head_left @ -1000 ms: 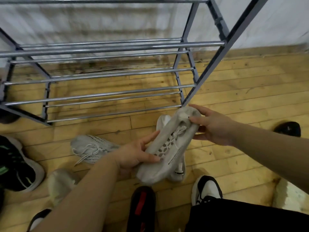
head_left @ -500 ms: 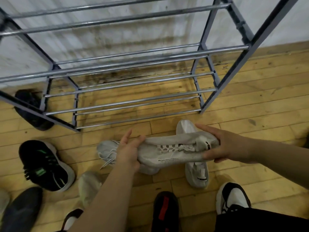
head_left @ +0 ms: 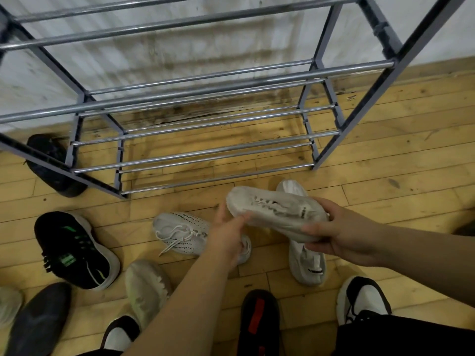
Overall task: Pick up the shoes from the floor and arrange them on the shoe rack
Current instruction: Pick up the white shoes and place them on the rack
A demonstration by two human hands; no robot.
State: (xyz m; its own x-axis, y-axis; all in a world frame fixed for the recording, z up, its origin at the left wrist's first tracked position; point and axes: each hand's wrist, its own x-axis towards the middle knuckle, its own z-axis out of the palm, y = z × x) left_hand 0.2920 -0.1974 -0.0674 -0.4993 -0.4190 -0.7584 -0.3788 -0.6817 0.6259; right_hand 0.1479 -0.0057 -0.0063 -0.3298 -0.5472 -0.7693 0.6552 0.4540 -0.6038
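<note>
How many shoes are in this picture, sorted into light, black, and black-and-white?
Light shoes: 5
Black shoes: 4
Black-and-white shoes: 2
Total: 11
A dark shape at the right edge is too cut off to count.

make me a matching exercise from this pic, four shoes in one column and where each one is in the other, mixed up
Column one:
1. light grey laced shoe
2. black shoe with green stripes
3. black shoe with red patch
4. dark shoe

Column two:
A. on the floor behind the shoe rack's left leg
B. held off the floor by the left hand and right hand
C. on the floor near the bottom edge, between the forearms
D. on the floor at left, in front of the rack

Pairs: 1-B, 2-D, 3-C, 4-A
</note>
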